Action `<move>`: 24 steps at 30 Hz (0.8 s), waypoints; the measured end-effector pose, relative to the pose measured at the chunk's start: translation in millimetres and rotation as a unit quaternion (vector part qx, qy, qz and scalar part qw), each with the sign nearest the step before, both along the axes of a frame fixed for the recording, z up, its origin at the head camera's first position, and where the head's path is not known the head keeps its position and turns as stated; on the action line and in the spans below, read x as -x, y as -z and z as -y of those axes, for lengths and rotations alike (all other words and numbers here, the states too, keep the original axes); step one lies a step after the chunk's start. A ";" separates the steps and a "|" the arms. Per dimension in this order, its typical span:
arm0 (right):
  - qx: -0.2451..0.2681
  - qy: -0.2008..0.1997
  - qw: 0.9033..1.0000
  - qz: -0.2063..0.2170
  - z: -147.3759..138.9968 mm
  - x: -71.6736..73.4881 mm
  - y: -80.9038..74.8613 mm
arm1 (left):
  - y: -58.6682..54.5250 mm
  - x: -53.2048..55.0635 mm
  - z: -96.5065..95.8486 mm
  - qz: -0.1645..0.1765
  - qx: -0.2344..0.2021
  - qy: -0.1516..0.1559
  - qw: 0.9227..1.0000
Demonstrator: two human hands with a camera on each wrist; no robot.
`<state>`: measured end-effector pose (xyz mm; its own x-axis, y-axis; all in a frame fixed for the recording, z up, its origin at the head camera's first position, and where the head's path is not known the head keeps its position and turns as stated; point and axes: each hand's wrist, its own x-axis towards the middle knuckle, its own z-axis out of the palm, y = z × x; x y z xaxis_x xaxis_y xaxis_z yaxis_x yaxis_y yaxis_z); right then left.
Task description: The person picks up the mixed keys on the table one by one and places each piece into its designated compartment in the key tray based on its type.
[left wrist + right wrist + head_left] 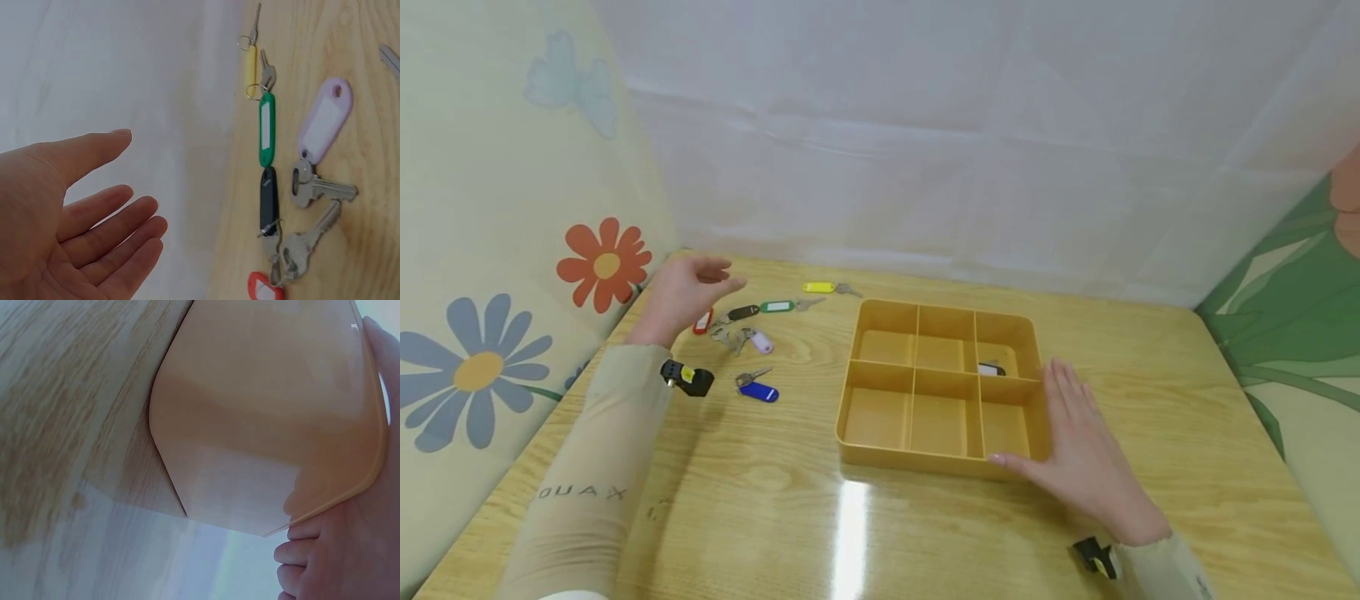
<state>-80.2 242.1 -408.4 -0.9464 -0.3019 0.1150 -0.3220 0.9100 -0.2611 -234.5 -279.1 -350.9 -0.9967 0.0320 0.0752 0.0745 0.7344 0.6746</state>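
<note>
My left hand (683,293) hovers over the table's left side, fingers relaxed, holding nothing. Nearest to it are keys with a red tag (702,322), a black tag (744,312) and a lilac tag (762,341). A green tag (267,128) lies in line with the black one, and a yellow tag (818,287) lies farther back. The blue tag (758,392) with its key is closer to me. My right hand (1086,454) rests against the front right corner of a mustard-yellow divided box (917,458), thumb on the front rim, straight fingers along the right side.
In the box's back right compartment lies a tag (989,369), partly hidden by the divider. The wooden table (760,508) meets a white sheet (925,192) at the back. Flower-printed panels (482,250) stand at the sides.
</note>
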 end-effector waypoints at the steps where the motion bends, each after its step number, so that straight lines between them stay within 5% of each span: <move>1: 0.000 0.000 1.000 -0.001 0.0 0.1 0.0 | 2.3 0.7 1.1 -0.002 0.001 0.000 1.000; 12: 0.001 0.005 1.000 -0.001 -0.1 -1.0 -0.9 | 33.6 6.4 9.9 0.035 0.015 -0.010 0.999; 24: 0.004 0.000 1.000 0.002 -1.2 -2.1 -0.8 | 47.3 4.6 11.8 0.102 0.028 -0.003 0.994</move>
<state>-78.1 243.3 -407.7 -0.9468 -0.3010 0.1136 -0.3209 0.9082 -0.2687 -239.0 -290.9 -398.3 -0.9912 0.0254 -0.1298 -0.0631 0.7716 0.6330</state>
